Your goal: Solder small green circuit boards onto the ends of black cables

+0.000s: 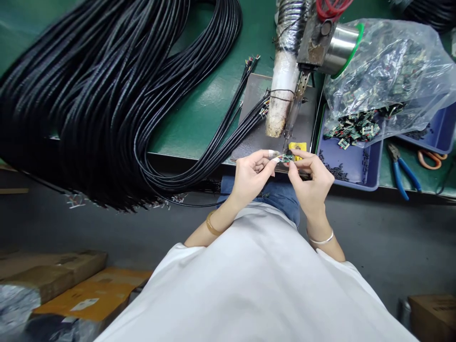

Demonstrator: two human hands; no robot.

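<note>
At the far left a thick loop of black cables (pixel 107 95) sprawls over the green counter (pixel 194 114), its stripped ends hanging past the front edge; below, on the grey floor (pixel 153 237), lie cardboard boxes (pixel 85 266). Further along, other cable ends point away from the person and to the right, some resting over a dark plate (pixel 260 142). The left hand (pixel 249 175) is nearly closed, thumb and forefinger pinching fine coloured wires (pixel 280 158). These meet a small green circuit board (pixel 288 159), which sits between the two hands at the plate's near edge, its long axis running roughly crosswise, the wired end toward the left. The right hand (pixel 313 178) grips the board between thumb and fingertips, the other fingers curled. Just beyond, a soldering iron (pixel 297 95) slants down beside a pale, foil-topped tube (pixel 283 90), its tip close to the board, with a yellow label (pixel 299 146) next to it. To the right come a solder spool (pixel 342 50), a clear bag (pixel 392 66) of circuit boards partly over a purple tray (pixel 372 175), blue-handled pliers (pixel 402 171) and orange-handled scissors (pixel 429 159).
</note>
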